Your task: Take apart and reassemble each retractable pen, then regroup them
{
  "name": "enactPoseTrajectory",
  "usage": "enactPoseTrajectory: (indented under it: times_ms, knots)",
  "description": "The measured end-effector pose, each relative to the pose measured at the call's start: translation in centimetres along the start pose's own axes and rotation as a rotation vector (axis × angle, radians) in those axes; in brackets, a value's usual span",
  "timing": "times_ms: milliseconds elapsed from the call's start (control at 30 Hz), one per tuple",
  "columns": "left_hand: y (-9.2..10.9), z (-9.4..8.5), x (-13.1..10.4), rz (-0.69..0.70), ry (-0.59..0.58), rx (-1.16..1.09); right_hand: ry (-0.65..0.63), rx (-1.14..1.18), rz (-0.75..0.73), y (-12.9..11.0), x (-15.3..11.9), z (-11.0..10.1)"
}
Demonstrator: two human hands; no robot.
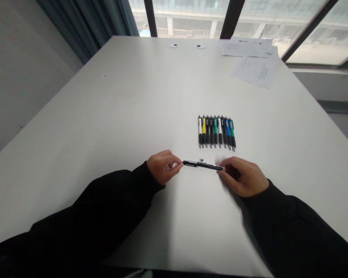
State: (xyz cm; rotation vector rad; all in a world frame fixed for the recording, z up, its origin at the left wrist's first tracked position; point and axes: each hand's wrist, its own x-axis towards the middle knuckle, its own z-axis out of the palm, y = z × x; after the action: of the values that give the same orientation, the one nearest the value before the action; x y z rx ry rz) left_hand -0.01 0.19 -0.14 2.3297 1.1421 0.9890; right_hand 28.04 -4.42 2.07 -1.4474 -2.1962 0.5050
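A black pen (203,165) lies crosswise between my two hands, slightly lower at its right end. My left hand (164,166) pinches the clip end between thumb and fingertips. At the other end, the thumb and index finger of my right hand (245,175) close around the tip. Just behind the pen's middle is a small silvery piece (201,160), too small to make out. Beyond it, several pens (216,131) lie side by side in a row, white, yellow, black, green and blue, with dark grips toward me.
The white table (127,96) stretches to the window. Printed papers (253,69) lie at its far right corner, and two small white oval items (201,46) sit near the far edge. A dark curtain (104,23) hangs at the far left.
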Motion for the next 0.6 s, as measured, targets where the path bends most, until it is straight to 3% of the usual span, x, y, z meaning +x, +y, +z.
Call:
enactPoseTrajectory:
  times_ms: [600]
  knots:
    - [-0.03,0.01,0.06,-0.031,0.017,0.015,0.004,-0.015,0.003,0.18,0.0,0.0]
